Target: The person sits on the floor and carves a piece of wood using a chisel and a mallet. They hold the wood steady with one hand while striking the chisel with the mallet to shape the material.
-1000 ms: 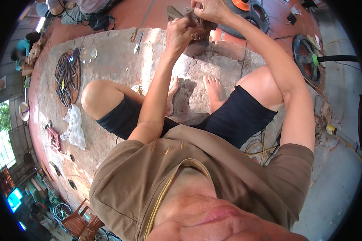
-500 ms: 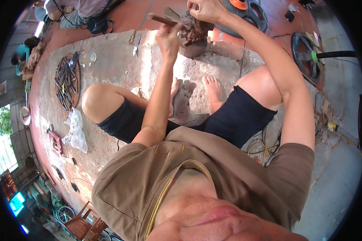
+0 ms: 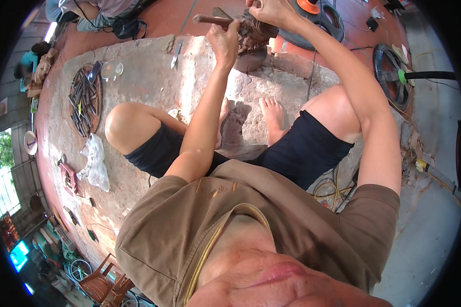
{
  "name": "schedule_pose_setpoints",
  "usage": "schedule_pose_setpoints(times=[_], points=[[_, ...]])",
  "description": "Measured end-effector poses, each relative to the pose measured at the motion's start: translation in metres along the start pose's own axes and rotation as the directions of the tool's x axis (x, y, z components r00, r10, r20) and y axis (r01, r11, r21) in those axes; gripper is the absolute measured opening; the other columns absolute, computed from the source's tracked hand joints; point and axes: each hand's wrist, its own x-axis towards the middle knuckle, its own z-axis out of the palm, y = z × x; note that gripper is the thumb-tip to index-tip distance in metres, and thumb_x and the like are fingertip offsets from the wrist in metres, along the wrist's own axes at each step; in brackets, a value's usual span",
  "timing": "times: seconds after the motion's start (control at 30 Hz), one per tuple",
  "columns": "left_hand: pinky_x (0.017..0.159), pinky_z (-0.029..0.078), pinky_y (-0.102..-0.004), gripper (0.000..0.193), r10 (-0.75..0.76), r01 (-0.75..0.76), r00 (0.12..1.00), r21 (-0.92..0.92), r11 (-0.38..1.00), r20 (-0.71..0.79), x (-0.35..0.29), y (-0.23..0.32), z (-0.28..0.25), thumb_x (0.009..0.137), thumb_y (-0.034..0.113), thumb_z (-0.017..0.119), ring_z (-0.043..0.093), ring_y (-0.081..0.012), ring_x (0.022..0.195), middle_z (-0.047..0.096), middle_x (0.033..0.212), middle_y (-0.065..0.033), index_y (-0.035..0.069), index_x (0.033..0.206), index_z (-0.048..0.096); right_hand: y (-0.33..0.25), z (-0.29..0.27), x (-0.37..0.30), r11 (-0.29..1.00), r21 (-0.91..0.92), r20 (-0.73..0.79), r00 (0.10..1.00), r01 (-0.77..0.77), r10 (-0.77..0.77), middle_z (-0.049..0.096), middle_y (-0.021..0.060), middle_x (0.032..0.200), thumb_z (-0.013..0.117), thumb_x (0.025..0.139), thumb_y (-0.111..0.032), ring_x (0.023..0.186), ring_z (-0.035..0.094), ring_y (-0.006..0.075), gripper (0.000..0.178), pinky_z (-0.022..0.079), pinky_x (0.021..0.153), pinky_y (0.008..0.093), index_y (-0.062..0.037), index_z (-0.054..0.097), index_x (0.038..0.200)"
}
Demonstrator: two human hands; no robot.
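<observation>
In left hand (image 3: 223,44), stick (image 3: 209,20) crosswise, leftward

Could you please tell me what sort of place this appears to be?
Probably a craft workshop: many slim, dark rods lie in a round tray on the worn slab, the left hand grips a stick-like tool, and a knobbly brown piece is beside it.
</observation>
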Motion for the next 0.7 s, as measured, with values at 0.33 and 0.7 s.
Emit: schedule_pose_setpoints(times=[0.33, 0.7], points=[[0.068, 0.05, -0.0317, 0.02, -0.086, 0.068, 0.994, -0.237, 0.969, -0.065, 0.013, -0.004, 0.003, 0.082, 0.015, 0.073, 0.064, -0.0149, 0.069, 0.071, 0.075, -0.0106, -0.005, 0.085, 0.071, -0.006, -0.002, -0.004, 0.996, -0.077, 0.024, 0.999, 0.049, -0.048, 0.067, 0.0216, 0.071, 0.06, 0.075, -0.018, 0.068, 0.068, 0.0387, 0.016, 0.055, 0.063, 0.0457, -0.0082, 0.07, 0.081], [0.068, 0.05, -0.0269, 0.02, -0.112, 0.116, 0.993, -0.139, 0.983, 0.038, 0.02, 0.007, -0.023, 0.082, 0.01, 0.074, 0.065, -0.0129, 0.072, 0.073, 0.084, -0.0096, -0.006, 0.094, 0.071, -0.008, -0.003, -0.007, 0.996, -0.092, 0.083, 0.996, 0.017, -0.01, 0.066, 0.023, 0.071, 0.06, 0.076, -0.019, 0.068, 0.068, 0.0398, 0.017, 0.055, 0.064, 0.047, -0.0077, 0.07, 0.082]])
